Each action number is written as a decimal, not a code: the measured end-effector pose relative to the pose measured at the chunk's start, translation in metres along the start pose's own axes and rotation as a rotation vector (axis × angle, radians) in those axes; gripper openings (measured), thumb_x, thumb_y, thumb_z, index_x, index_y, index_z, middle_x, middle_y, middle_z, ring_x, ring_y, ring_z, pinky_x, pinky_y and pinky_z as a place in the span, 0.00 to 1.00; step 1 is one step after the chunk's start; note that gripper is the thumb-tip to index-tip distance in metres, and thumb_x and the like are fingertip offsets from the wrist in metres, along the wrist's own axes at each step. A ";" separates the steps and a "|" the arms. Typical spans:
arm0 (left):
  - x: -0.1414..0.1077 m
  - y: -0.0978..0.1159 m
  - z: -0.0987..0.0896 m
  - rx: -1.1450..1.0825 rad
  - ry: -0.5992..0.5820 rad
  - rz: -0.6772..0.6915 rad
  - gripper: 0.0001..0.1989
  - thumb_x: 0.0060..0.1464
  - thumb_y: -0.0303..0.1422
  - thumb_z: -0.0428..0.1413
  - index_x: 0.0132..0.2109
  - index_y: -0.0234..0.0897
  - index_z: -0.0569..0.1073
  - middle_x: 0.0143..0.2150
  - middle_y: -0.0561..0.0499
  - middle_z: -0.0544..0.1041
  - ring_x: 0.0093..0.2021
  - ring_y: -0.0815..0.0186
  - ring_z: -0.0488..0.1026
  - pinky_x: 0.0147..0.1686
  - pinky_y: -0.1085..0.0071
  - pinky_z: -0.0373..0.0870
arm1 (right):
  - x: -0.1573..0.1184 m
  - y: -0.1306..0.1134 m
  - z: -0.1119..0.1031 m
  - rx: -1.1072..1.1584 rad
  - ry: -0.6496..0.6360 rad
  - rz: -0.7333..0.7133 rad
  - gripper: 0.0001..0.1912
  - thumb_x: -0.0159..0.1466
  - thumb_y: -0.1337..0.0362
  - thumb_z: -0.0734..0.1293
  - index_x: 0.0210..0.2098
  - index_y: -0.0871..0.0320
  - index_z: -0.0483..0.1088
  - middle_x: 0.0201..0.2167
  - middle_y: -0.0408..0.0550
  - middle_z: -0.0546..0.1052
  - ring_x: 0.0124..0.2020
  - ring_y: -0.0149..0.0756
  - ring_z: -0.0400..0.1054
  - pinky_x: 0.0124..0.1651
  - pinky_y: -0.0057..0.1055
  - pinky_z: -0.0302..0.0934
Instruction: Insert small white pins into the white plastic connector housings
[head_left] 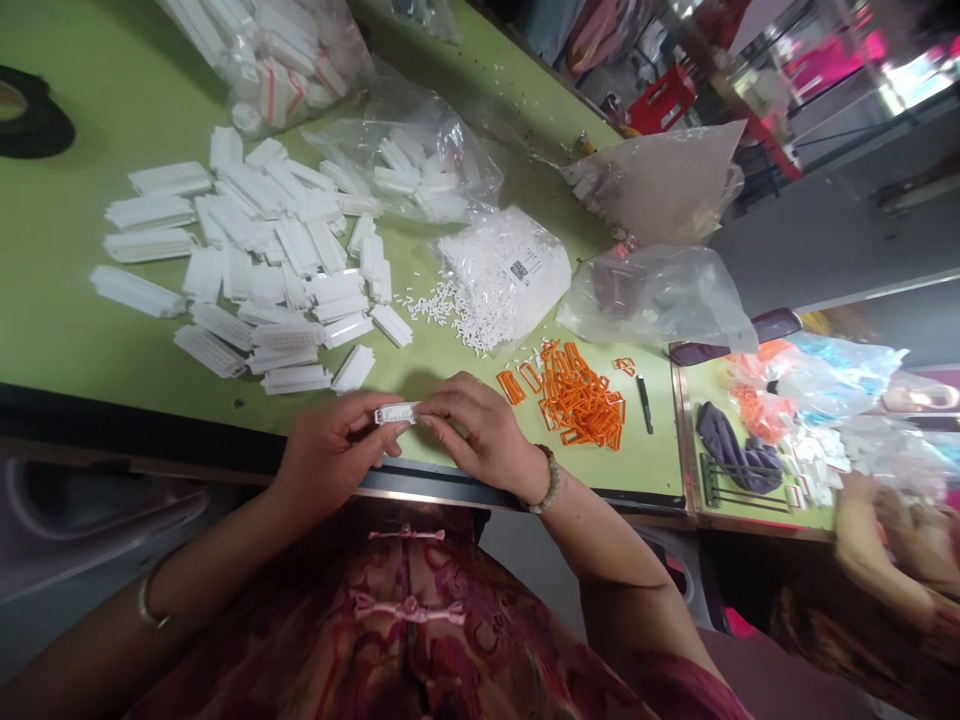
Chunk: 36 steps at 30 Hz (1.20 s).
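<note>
Left hand (330, 450) and right hand (480, 430) pinch a small white plastic strip (395, 413) from either end, both grips closed on it, held over the front edge of the green desk (60, 220). Loose white plastic housings (255, 270) lie ahead-left; orange plastic frames (577, 395) sit just beyond the right hand, near a bag of white pins (502, 275).
</note>
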<state>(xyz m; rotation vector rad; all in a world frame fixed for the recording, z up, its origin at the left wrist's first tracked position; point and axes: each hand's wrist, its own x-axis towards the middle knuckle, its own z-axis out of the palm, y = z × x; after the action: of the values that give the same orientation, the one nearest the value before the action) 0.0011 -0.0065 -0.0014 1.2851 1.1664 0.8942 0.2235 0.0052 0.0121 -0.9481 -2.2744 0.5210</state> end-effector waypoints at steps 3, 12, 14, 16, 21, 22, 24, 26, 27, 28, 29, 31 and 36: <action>0.000 0.001 -0.001 -0.040 -0.013 0.001 0.13 0.57 0.40 0.62 0.45 0.36 0.81 0.23 0.54 0.81 0.21 0.68 0.75 0.23 0.75 0.72 | -0.009 -0.002 0.006 -0.120 0.039 -0.078 0.11 0.77 0.68 0.66 0.55 0.58 0.78 0.43 0.54 0.81 0.44 0.41 0.74 0.46 0.39 0.73; 0.000 -0.002 0.000 -0.065 -0.011 -0.029 0.14 0.56 0.39 0.64 0.46 0.35 0.82 0.25 0.52 0.82 0.22 0.66 0.75 0.24 0.73 0.73 | -0.011 0.002 0.006 0.155 0.108 0.225 0.14 0.78 0.59 0.66 0.57 0.53 0.80 0.49 0.53 0.80 0.44 0.37 0.74 0.45 0.37 0.74; 0.000 -0.001 0.000 -0.057 -0.002 -0.030 0.14 0.56 0.39 0.64 0.46 0.35 0.81 0.25 0.52 0.82 0.21 0.67 0.75 0.24 0.73 0.73 | -0.005 0.003 0.002 0.327 0.069 0.374 0.15 0.76 0.56 0.68 0.58 0.54 0.80 0.50 0.53 0.81 0.44 0.36 0.75 0.45 0.35 0.74; 0.000 0.001 0.000 -0.052 0.000 -0.012 0.14 0.56 0.40 0.63 0.45 0.35 0.81 0.25 0.52 0.82 0.21 0.66 0.75 0.24 0.73 0.73 | 0.002 0.004 0.001 0.503 -0.052 0.514 0.16 0.74 0.54 0.71 0.56 0.55 0.80 0.47 0.51 0.82 0.42 0.34 0.75 0.45 0.34 0.73; -0.002 0.004 0.000 0.031 0.005 0.033 0.14 0.55 0.41 0.62 0.43 0.36 0.83 0.30 0.50 0.84 0.22 0.66 0.77 0.24 0.73 0.74 | 0.010 0.004 0.011 0.791 -0.156 0.737 0.15 0.66 0.52 0.79 0.40 0.57 0.79 0.33 0.42 0.80 0.33 0.29 0.70 0.40 0.30 0.69; -0.002 0.004 0.000 0.051 0.007 0.044 0.14 0.55 0.41 0.62 0.42 0.36 0.83 0.31 0.49 0.84 0.23 0.66 0.77 0.24 0.73 0.75 | 0.011 0.005 0.012 0.827 -0.153 0.764 0.17 0.63 0.51 0.80 0.38 0.57 0.78 0.30 0.40 0.78 0.32 0.28 0.69 0.38 0.29 0.68; -0.003 0.003 0.000 0.071 0.009 0.063 0.13 0.56 0.40 0.61 0.42 0.36 0.83 0.32 0.49 0.84 0.24 0.66 0.78 0.24 0.73 0.75 | 0.013 0.006 0.009 0.875 -0.180 0.797 0.20 0.60 0.49 0.82 0.35 0.57 0.76 0.28 0.39 0.77 0.30 0.27 0.67 0.36 0.29 0.66; -0.003 0.002 0.000 0.067 0.008 0.072 0.13 0.57 0.40 0.61 0.42 0.36 0.83 0.31 0.50 0.84 0.23 0.66 0.78 0.25 0.74 0.76 | 0.016 0.011 0.001 0.874 -0.259 0.778 0.20 0.60 0.47 0.82 0.37 0.57 0.78 0.30 0.41 0.78 0.31 0.29 0.68 0.37 0.31 0.66; -0.003 0.001 0.000 0.058 0.012 0.073 0.13 0.57 0.40 0.62 0.43 0.36 0.83 0.31 0.50 0.83 0.23 0.66 0.78 0.25 0.74 0.75 | 0.019 0.015 -0.004 0.834 -0.297 0.745 0.19 0.62 0.48 0.81 0.39 0.57 0.79 0.32 0.42 0.79 0.32 0.30 0.69 0.38 0.32 0.67; -0.003 0.001 0.000 0.049 0.016 0.068 0.13 0.57 0.40 0.62 0.43 0.36 0.83 0.30 0.51 0.83 0.23 0.66 0.77 0.25 0.74 0.75 | 0.023 0.019 -0.010 0.752 -0.315 0.702 0.17 0.65 0.49 0.79 0.43 0.56 0.80 0.35 0.44 0.80 0.34 0.31 0.70 0.40 0.33 0.67; -0.003 0.001 0.001 0.043 0.020 0.061 0.13 0.57 0.40 0.62 0.44 0.36 0.83 0.30 0.51 0.83 0.22 0.66 0.77 0.25 0.74 0.75 | 0.028 0.025 -0.015 0.624 -0.295 0.651 0.15 0.67 0.52 0.77 0.46 0.55 0.81 0.37 0.46 0.81 0.37 0.33 0.72 0.43 0.34 0.68; -0.002 0.000 0.001 0.035 0.026 0.044 0.14 0.58 0.41 0.62 0.45 0.36 0.83 0.28 0.52 0.83 0.23 0.66 0.78 0.25 0.74 0.75 | 0.040 0.037 -0.020 0.216 -0.153 0.550 0.10 0.71 0.59 0.73 0.50 0.55 0.81 0.41 0.48 0.81 0.42 0.36 0.71 0.48 0.37 0.67; -0.001 -0.002 0.000 0.036 0.020 0.038 0.15 0.58 0.41 0.62 0.46 0.36 0.82 0.26 0.53 0.82 0.24 0.65 0.79 0.25 0.74 0.75 | 0.072 0.060 -0.006 -0.373 -0.205 0.437 0.13 0.76 0.69 0.64 0.47 0.60 0.82 0.44 0.56 0.80 0.48 0.44 0.71 0.52 0.40 0.65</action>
<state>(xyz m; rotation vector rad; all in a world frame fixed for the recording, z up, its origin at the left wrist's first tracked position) 0.0010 -0.0079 -0.0030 1.3339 1.1818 0.9197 0.2174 0.0987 0.0110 -1.6667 -2.3982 0.3907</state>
